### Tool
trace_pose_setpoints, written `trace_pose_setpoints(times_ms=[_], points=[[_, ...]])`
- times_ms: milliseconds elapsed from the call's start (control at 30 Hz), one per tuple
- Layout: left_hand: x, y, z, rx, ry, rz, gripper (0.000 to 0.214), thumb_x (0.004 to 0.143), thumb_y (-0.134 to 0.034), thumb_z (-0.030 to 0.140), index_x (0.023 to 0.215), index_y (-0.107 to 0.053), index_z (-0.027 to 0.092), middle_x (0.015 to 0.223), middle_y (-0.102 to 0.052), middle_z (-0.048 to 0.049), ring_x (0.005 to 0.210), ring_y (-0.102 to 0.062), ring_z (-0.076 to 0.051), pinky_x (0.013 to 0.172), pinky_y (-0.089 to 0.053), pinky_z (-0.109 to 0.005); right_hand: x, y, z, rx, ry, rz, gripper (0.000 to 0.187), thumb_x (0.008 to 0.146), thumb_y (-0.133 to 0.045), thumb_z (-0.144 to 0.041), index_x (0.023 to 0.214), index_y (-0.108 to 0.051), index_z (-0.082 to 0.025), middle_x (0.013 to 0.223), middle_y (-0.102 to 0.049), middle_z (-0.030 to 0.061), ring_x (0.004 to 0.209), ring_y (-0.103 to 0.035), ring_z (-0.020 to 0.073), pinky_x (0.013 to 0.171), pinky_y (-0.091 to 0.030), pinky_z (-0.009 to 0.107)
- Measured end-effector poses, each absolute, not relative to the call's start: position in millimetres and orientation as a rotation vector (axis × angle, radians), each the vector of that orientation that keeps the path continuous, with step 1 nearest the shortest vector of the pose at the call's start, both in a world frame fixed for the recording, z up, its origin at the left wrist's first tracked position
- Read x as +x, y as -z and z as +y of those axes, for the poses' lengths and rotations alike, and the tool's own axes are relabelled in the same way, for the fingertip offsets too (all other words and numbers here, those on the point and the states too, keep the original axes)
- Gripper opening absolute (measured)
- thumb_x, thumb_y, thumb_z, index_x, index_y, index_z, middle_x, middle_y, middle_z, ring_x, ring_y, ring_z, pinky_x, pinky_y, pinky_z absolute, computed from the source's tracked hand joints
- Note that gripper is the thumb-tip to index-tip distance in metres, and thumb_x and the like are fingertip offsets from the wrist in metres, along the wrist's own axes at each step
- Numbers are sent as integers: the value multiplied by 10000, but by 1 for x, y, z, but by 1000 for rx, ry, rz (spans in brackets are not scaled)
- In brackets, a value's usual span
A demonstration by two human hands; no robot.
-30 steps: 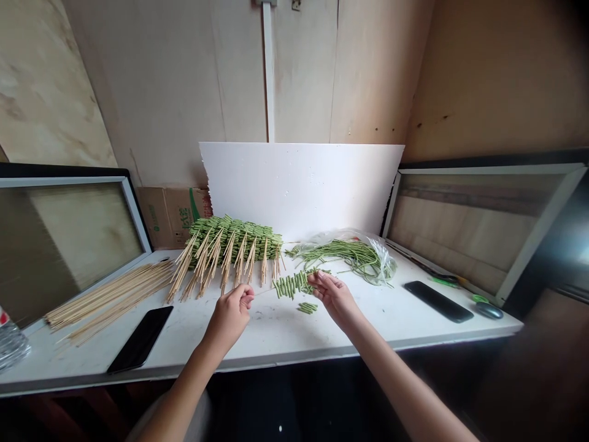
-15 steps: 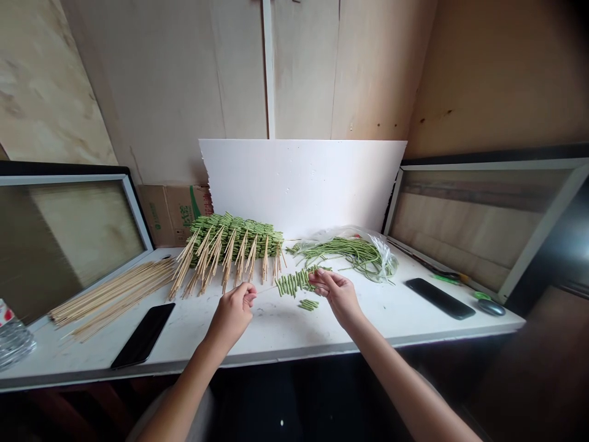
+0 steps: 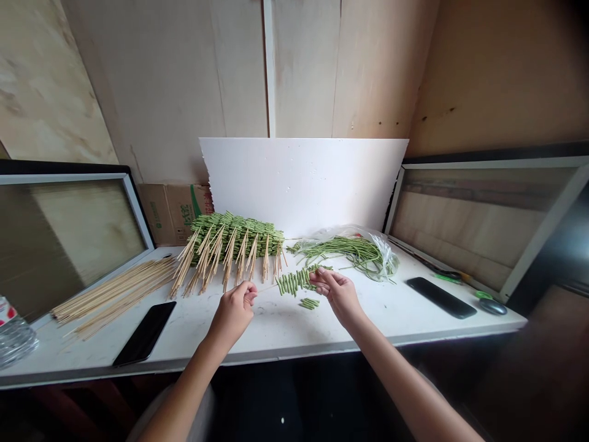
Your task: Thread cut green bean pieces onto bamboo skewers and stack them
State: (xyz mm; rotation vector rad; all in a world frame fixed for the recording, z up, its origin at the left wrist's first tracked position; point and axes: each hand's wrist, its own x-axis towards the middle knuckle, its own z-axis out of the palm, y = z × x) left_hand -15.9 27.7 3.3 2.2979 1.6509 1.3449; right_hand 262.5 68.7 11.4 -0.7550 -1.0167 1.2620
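The cardboard box (image 3: 175,216) carries the printing. On its front panel stand large green Chinese characters (image 3: 188,215), set small in the view; the upper ones look like 北大, and the rest cannot be made out with certainty. At the box's right edge run red characters (image 3: 207,197), partly cut off and unreadable. Its left panel shows a round green emblem (image 3: 159,224) with faint green writing too small to read. Nearer and left of the box, the plastic bottle (image 3: 18,341) wears a red-and-white label (image 3: 6,312), its wording illegible.
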Motion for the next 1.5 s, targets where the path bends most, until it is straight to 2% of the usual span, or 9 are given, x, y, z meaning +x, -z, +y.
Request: trace_pose_setpoints(times_ms=[167, 400, 800, 1033, 1233, 1400, 1500], points=[[-16, -2, 29, 2310, -1337, 1642, 175, 928, -453, 121, 867, -584, 219, 670, -616, 3, 658, -634, -175, 658, -475, -249, 264, -9, 70, -780, -1183, -1067, 350, 746, -833, -509, 881, -806, -187, 941, -799, 121, 894, -746, 275, 696, -575, 335], [-15, -4, 27, 2319, -1328, 1623, 188, 941, -441, 133, 881, -599, 216, 680, -631, -13, 664, -654, -181, 651, -487, -259, 265, -9, 69, -794, -1142, -1091, 313, 776, -812, -485, 883, -812, -192, 916, -801, 110, 878, -745, 272, 675, -574, 326], [-12, -4, 25, 2340, -1331, 1636, 211, 935, -437, 100, 881, -603, 219, 686, -636, -15, 722, -693, -194, 641, -480, -250, 262, -14, 63, -859, -1018, -1127, 367, 715, -845, -528, 871, -821, -196, 877, -797, 112, 916, -742, 309, 702, -624, 397], [-11, -1, 25, 2370, -1327, 1653, 222, 899, -446, 60, 882, -603, 217, 734, -680, -28, 736, -707, -198, 640, -488, -254, 258, -6, 64, -854, -1061, -1092, 338, 718, -849, -497, 870, -827, -196, 882, -795, 90, 917, -734, 283, 767, -629, 394], [-10, 0, 25, 2382, -1328, 1641, 230, 899, -434, 65, 885, -607, 217, 735, -674, -30, 741, -708, -200, 635, -492, -260, 254, 2, 66, -888, -1099, -1086, 340, 700, -866, -481, 887, -826, -200, 889, -791, 63, 736, -726, 223, 765, -620, 394], [-14, -4, 27, 2337, -1393, 1689, 216, 905, -447, 73, 906, -611, 214, 730, -673, -26, 694, -682, -188, 650, -496, -265, 259, -2, 71, -884, -1091, -1184, 386, 795, -763, -566, 939, -820, -212, 1007, -790, 98, 948, -729, 287, 760, -615, 390], [-21, -4, 30, 2317, -1414, 1710, 218, 896, -455, 62, 920, -611, 212, 730, -679, -23, 713, -690, -192, 660, -499, -264, 270, -1, 77, -983, -944, -1503, 403, 850, -686, -595, 965, -820, -233, 996, -791, 109, 948, -718, 312, 776, -585, 439]])
